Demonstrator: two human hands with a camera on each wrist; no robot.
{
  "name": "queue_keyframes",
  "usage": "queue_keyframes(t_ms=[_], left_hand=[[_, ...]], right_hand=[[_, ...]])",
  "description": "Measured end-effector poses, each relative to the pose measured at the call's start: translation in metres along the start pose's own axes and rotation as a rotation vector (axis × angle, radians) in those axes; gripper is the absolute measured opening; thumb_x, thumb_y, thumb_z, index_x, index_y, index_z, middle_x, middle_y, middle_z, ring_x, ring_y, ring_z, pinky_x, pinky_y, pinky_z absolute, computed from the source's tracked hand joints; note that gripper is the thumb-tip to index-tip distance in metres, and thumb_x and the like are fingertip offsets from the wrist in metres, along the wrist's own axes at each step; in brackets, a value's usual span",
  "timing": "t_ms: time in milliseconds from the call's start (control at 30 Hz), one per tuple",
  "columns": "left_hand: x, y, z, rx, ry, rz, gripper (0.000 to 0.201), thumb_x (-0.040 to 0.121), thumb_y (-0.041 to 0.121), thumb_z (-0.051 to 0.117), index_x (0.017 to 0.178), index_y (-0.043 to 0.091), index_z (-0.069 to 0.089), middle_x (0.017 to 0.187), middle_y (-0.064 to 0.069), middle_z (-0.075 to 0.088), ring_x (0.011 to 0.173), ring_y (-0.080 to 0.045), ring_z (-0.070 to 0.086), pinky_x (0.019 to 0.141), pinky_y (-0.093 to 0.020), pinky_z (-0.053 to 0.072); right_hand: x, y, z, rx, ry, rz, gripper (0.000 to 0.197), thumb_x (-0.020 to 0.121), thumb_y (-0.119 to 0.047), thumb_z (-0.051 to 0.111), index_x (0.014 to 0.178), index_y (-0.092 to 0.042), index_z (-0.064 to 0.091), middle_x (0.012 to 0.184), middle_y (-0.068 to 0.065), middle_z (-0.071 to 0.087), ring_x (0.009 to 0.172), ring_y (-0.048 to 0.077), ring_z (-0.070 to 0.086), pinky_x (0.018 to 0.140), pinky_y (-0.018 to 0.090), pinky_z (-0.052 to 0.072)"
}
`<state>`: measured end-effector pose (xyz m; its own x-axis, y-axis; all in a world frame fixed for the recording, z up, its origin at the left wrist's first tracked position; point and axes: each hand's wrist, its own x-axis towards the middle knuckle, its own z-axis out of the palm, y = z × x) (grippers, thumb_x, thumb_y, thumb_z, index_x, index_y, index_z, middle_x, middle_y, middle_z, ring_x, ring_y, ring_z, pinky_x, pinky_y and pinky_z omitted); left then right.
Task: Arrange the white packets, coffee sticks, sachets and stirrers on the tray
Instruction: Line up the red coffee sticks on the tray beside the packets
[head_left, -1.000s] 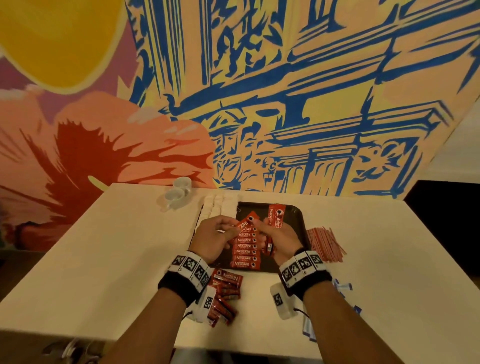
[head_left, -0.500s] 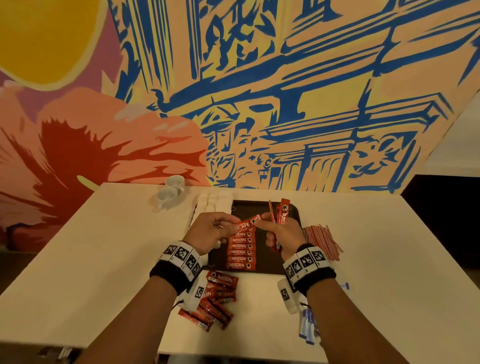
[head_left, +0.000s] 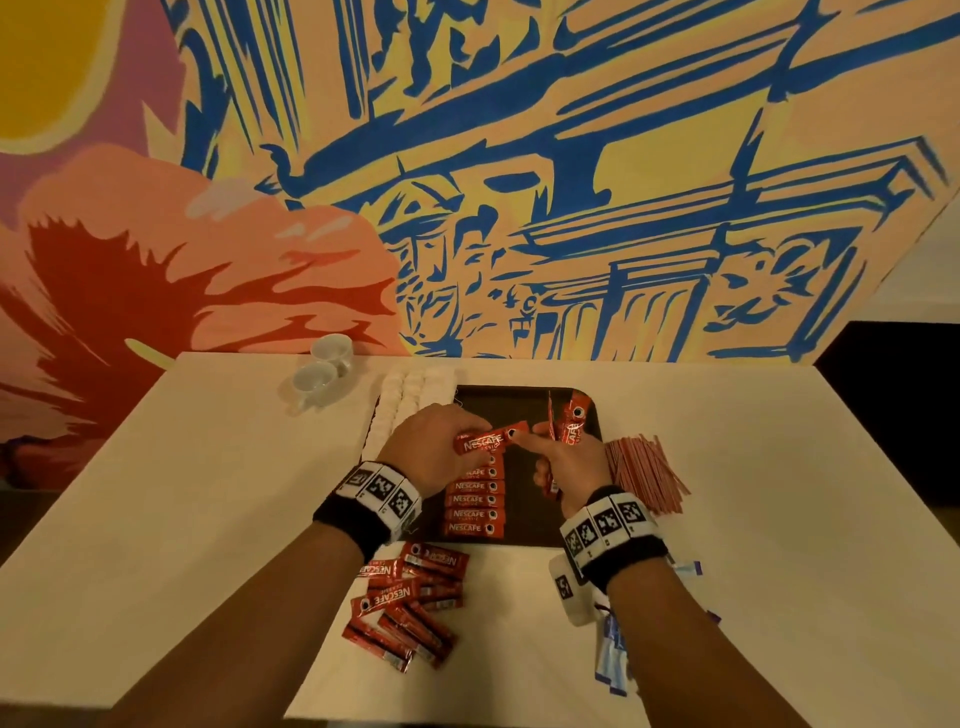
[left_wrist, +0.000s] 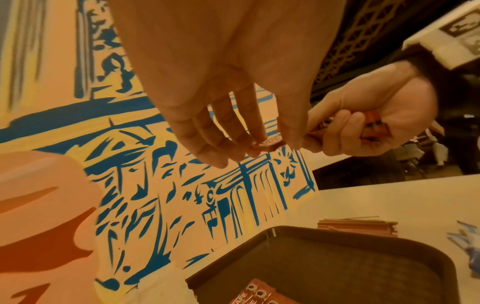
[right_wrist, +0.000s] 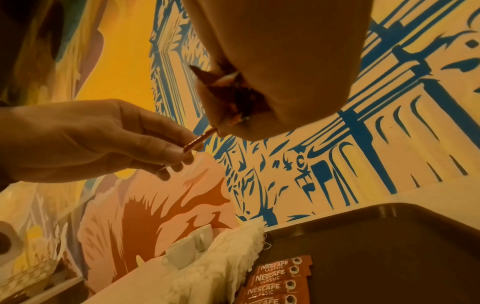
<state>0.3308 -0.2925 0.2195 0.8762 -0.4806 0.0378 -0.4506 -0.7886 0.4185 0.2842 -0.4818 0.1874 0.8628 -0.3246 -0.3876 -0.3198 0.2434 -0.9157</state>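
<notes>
Left hand (head_left: 426, 447) pinches one coffee stick (head_left: 491, 441); right hand (head_left: 569, 460) clutches a half-hidden bunch (head_left: 571, 423).

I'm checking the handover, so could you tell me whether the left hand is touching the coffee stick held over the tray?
Touching. In the head view the left hand pinches one end of the coffee stick; the left wrist view shows its fingers closed on it.
</notes>
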Motion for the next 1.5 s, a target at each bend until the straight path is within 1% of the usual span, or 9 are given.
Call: queue_keyframes(t_ms=[133, 267, 367, 600, 733, 900, 1200, 1367, 1500], left_hand=[[0.022, -0.004, 0.005, 0.049, -0.059, -0.006, 0.038, 0.091, 0.045, 0.067, 0.127, 0.031, 0.064, 0.123, 0.009, 0.064, 0.114, -0.013, 0.057, 0.096, -0.030, 0.042], [0.056, -0.028, 0.015, 0.026, -0.109, -0.143, 0.041, 0.089, 0.045, 0.071, 0.127, 0.030, 0.066, 0.122, 0.008, 0.067, 0.109, -0.013, 0.060, 0.092, -0.030, 0.046], [0.088, -0.046, 0.028, 0.031, -0.158, -0.221, 0.045, 0.086, 0.042, 0.075, 0.128, 0.029, 0.064, 0.117, 0.005, 0.068, 0.105, -0.015, 0.062, 0.089, -0.029, 0.048], [0.153, -0.069, 0.073, 0.223, -0.291, -0.213, 0.030, 0.090, 0.036, 0.070, 0.118, 0.026, 0.068, 0.120, 0.001, 0.066, 0.109, -0.022, 0.062, 0.091, -0.034, 0.052], [0.172, -0.076, 0.097, 0.308, -0.288, -0.157, 0.024, 0.093, 0.031, 0.066, 0.115, 0.023, 0.068, 0.121, -0.003, 0.065, 0.110, -0.026, 0.062, 0.093, -0.035, 0.051], [0.185, -0.081, 0.116, 0.458, -0.325, -0.128, 0.024, 0.091, 0.022, 0.062, 0.114, 0.021, 0.068, 0.115, -0.006, 0.067, 0.114, -0.031, 0.056, 0.106, -0.047, 0.038], [0.188, -0.086, 0.126, 0.455, -0.387, -0.136, 0.026, 0.092, 0.016, 0.058, 0.117, 0.018, 0.065, 0.118, -0.009, 0.066, 0.116, -0.034, 0.055, 0.106, -0.048, 0.041], [0.184, -0.080, 0.104, 0.372, -0.333, -0.150, 0.029, 0.091, 0.022, 0.064, 0.120, 0.025, 0.068, 0.126, -0.004, 0.065, 0.118, -0.030, 0.056, 0.105, -0.045, 0.043], [0.173, -0.069, 0.066, 0.173, -0.157, -0.228, 0.027, 0.090, 0.032, 0.067, 0.117, 0.028, 0.069, 0.124, 0.000, 0.066, 0.117, -0.025, 0.058, 0.102, -0.038, 0.047]], right_hand=[[0.011, 0.006, -0.004, -0.010, -0.008, 0.023, 0.024, 0.081, -0.018, 0.085, 0.094, -0.013, 0.066, 0.054, -0.003, 0.060, 0.046, 0.012, 0.052, 0.053, 0.029, 0.046], [0.025, 0.013, -0.011, -0.084, 0.000, 0.050, 0.024, 0.083, -0.026, 0.084, 0.080, -0.017, 0.062, 0.061, 0.001, 0.060, 0.048, 0.013, 0.052, 0.058, 0.033, 0.047], [0.033, 0.019, -0.017, -0.102, -0.026, 0.095, 0.030, 0.086, -0.033, 0.082, 0.074, -0.018, 0.057, 0.055, -0.002, 0.053, 0.046, 0.012, 0.048, 0.053, 0.029, 0.046], [0.049, 0.028, -0.024, -0.080, 0.008, 0.182, 0.038, 0.087, -0.054, 0.073, 0.078, -0.020, 0.058, 0.059, -0.003, 0.052, 0.049, 0.012, 0.045, 0.050, 0.026, 0.040], [0.060, 0.031, -0.027, -0.090, 0.023, 0.194, 0.038, 0.087, -0.055, 0.073, 0.076, -0.021, 0.058, 0.060, -0.004, 0.055, 0.053, 0.011, 0.049, 0.054, 0.027, 0.042], [0.067, 0.037, -0.027, -0.103, 0.004, 0.193, 0.038, 0.088, -0.051, 0.072, 0.073, -0.022, 0.054, 0.060, -0.005, 0.053, 0.051, 0.011, 0.049, 0.053, 0.027, 0.042], [0.067, 0.040, -0.022, -0.082, -0.004, 0.200, 0.038, 0.088, -0.049, 0.073, 0.074, -0.020, 0.053, 0.058, -0.003, 0.052, 0.048, 0.013, 0.046, 0.048, 0.026, 0.041], [0.062, 0.032, -0.023, -0.066, -0.031, 0.200, 0.037, 0.089, -0.048, 0.073, 0.073, -0.020, 0.053, 0.057, -0.003, 0.051, 0.047, 0.012, 0.045, 0.048, 0.026, 0.040], [0.053, 0.022, -0.019, -0.057, -0.039, 0.178, 0.040, 0.088, -0.051, 0.073, 0.071, -0.021, 0.053, 0.058, -0.002, 0.049, 0.047, 0.013, 0.043, 0.047, 0.026, 0.037]])
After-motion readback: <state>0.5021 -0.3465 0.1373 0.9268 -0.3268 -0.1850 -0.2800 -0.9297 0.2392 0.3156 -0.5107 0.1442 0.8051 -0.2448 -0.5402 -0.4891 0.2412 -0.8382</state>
